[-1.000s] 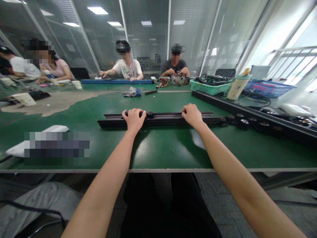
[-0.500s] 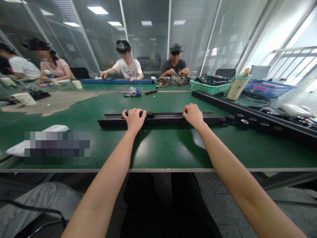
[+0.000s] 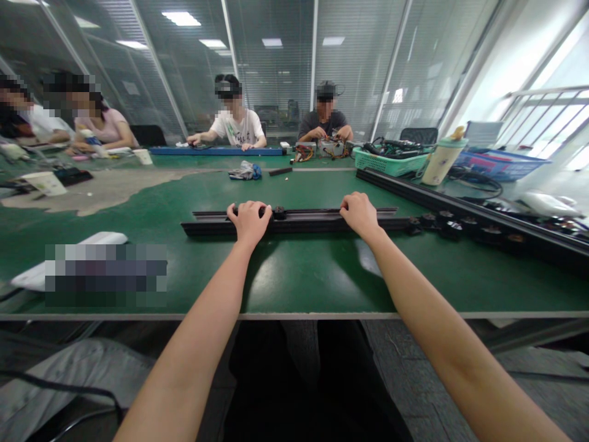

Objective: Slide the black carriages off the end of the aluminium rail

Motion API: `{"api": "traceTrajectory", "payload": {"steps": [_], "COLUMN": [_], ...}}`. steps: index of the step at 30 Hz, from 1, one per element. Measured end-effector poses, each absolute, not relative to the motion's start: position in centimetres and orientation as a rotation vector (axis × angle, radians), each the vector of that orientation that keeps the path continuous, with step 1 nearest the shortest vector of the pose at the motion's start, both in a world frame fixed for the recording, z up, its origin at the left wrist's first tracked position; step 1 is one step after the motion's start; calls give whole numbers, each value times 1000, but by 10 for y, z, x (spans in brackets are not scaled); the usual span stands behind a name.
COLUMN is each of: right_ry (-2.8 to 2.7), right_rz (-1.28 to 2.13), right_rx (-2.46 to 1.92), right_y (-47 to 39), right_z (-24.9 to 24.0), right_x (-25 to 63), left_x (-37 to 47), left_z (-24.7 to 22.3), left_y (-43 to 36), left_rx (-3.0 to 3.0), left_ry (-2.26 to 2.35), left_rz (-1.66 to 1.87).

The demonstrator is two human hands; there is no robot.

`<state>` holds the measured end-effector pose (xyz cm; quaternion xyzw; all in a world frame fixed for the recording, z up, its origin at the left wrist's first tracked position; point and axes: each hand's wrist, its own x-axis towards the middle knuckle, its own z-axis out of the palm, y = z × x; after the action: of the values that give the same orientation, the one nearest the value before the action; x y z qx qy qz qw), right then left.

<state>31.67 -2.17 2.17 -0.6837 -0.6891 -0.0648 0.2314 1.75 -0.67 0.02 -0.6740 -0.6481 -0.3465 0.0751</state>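
Note:
A long black metal rail lies crosswise on the green table in front of me, with a thinner grooved strip along its far side. My left hand curls over the left half of the rail, its fingers closed round a small black part that they mostly cover. Just right of those fingers, a small black round piece sits on the strip. Toward the right end, my right hand grips the rail with bent fingers; its fingertips are partly hidden behind the hand.
Several black round parts lie right of the rail. Beyond them a longer black rail runs diagonally. Farther back stand a green basket and a tumbler. A grey-blue cloth lies ahead. Several people sit around the table.
My hands and the rail keep the same position. At the far left, a person in white has shifted a little, and one forearm now shows.

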Motion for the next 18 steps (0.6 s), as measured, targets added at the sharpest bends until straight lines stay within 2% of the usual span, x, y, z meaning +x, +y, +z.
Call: {"api": "traceTrajectory", "payload": {"steps": [18], "right_ry": [-1860], "right_rz": [-194], "right_rx": [-1898], "right_y": [-21], "right_z": [21], "right_x": [322], "left_x": [18], "left_z": [0], "left_y": [-7], "left_rx": [-2011], "left_ry": [-1939], "left_rz": [-1036]}}
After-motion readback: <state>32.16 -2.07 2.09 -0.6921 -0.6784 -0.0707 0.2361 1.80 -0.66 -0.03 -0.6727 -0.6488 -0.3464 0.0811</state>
